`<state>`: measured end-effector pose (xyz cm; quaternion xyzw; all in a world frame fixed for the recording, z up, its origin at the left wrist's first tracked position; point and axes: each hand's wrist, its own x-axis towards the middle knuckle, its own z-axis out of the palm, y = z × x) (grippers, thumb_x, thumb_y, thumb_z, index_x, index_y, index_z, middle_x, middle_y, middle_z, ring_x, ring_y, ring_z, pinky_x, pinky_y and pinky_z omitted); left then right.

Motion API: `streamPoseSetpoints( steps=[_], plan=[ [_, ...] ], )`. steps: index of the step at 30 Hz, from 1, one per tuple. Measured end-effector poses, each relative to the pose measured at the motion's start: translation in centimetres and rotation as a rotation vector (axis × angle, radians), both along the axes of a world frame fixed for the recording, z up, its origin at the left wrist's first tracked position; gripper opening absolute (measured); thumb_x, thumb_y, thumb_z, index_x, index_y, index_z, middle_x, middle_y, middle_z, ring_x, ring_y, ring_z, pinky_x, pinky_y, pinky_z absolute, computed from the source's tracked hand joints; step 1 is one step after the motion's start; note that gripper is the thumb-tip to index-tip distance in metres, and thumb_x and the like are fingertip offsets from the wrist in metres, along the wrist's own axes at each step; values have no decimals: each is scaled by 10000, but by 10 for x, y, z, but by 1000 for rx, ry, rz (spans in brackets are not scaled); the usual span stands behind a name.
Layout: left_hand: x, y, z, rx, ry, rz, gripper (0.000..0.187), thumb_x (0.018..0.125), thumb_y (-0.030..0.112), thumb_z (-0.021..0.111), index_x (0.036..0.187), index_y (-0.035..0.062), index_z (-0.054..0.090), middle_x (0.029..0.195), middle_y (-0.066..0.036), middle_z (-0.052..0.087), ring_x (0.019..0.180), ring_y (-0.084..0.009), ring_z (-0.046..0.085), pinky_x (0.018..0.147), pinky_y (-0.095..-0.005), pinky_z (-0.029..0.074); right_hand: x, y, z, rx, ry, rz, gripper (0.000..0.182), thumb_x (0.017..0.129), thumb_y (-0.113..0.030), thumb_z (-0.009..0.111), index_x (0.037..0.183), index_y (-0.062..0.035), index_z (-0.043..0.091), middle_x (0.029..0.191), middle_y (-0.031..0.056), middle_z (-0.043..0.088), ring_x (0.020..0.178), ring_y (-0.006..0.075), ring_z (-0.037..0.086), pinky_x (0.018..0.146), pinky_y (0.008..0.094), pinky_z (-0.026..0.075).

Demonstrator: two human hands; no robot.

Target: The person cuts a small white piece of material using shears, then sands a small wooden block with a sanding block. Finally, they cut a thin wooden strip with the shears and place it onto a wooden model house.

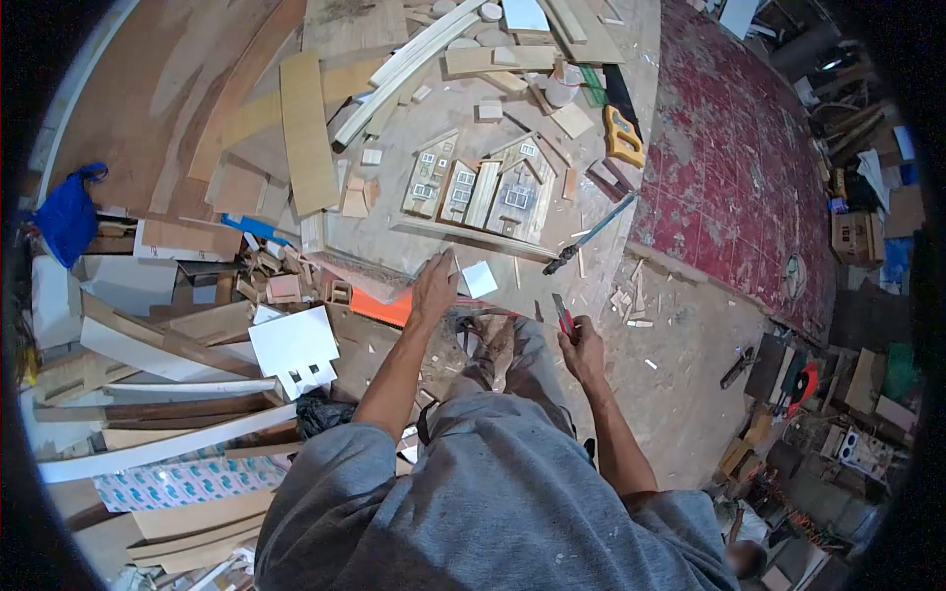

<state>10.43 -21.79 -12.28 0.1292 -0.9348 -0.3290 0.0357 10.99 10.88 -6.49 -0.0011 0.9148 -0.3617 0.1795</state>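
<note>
Red utility knife [564, 317], grasped in the right hand [586, 347] and projecting beyond its fingers, should handle as light and rigid, held by the handle clear of the blade [558, 301]; the left hand [432, 292], its grip indeterminable, lies beside the white square card [480, 280].

Worktable [370, 239]: strewn with wood offcuts [490, 110] (some round)
House model [519, 197]: placed mid-table
Yellow-handled saw [624, 138]: laid near the right edge

Red-handled tool [566, 321]: grip partly hidden by right fingers [574, 340]. Gray shirt [493, 483] cut off at bottom edge.
</note>
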Motion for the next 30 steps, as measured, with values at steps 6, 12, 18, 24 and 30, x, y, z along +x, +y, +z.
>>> streamPoseSetpoints(
  steps=[6, 12, 18, 24, 30],
  plan=[
    [11, 21, 22, -173, 114, -228, 417, 854, 173, 666, 1244, 43, 594, 1284, -118, 562, 1205, -329, 515, 935, -465, 480, -6, -61, -23, -112, 90, 136, 204, 910, -157, 621, 1016, -3, 540, 785, 268, 610, 739, 441, 625, 654, 471, 486],
    [11, 36, 13, -215, -31, -331, 498, 802, 162, 706, 1263, 24, 579, 1355, -128, 515, 1251, -370, 469, 1041, -481, 419, -12, -122, -37, 3, 0, 204, 235, 905, -111, 551, 1073, 35, 477, 833, 296, 623, 813, 481, 623, 713, 544, 500],
    [10, 40, 7, -219, -46, -297, 499, 816, 138, 691, 1282, 22, 557, 1363, -117, 509, 1268, -358, 452, 1051, -478, 407, -19, -147, -55, 43, -39, 273, 259, 886, -90, 520, 1077, 68, 445, 903, 312, 625, 828, 474, 633, 724, 540, 522],
    [6, 39, 9, -162, -20, -299, 520, 797, 117, 706, 1285, 20, 553, 1355, -111, 512, 1242, -357, 461, 1031, -474, 419, -18, -151, -52, 79, 10, 266, 214, 909, -99, 492, 1048, 56, 446, 897, 307, 629, 833, 466, 651, 728, 515, 544],
    [4, 36, 7, -143, -9, -302, 489, 803, 117, 695, 1261, 8, 561, 1341, -120, 516, 1219, -357, 473, 1026, -458, 426, -19, -151, -51, 85, 44, 310, 224, 915, -102, 511, 1057, 56, 442, 870, 287, 639, 818, 449, 663, 710, 511, 551]
  ],
)
